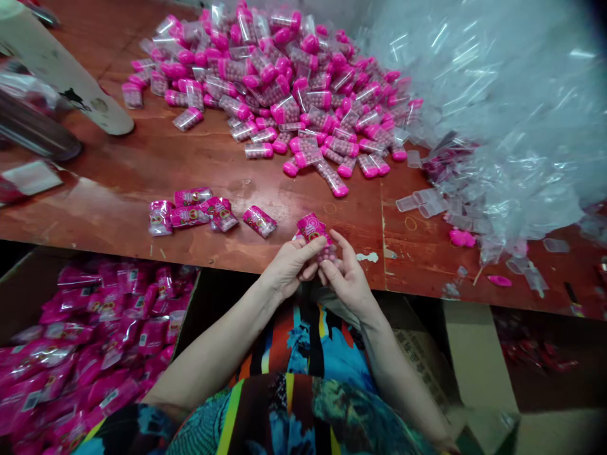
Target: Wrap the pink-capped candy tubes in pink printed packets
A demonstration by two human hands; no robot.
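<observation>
While both hands meet at the near edge of the red table (142, 158), the action is all in 1 small pink capsule (318, 237). The left hand (290, 265) comes in from 7 o'clock, the right hand (345, 275) from 5 o'clock, and the capsule sits pinched between them, right at the fingertips. Its printed pink sleeve end points up and away toward 11 o'clock, the beaded clear end down toward 5 o'clock, so the long axis runs on a slant between the 2 grips. Left thumb and fingers close on the capsule from the left side; right index finger reaches up along its right flank, the other right fingers curled beneath. Both hands are grasping the same piece, neither is released. The right hand looks to be carrying the lower end, the left is nearer the sleeved top.

Over at 9 o'clock from the hands, a short row of wrapped capsules (194, 212) lies flat on the table, with 1 more wrapped capsule (259, 221) just beside the left hand. Up at 12 o'clock, a big heap of unwrapped capsules (284, 82). At 2 o'clock, a loose mound of clear sleeves (497, 95). Down at 8 o'clock, below the table edge, a carton of finished packs (85, 354).
</observation>
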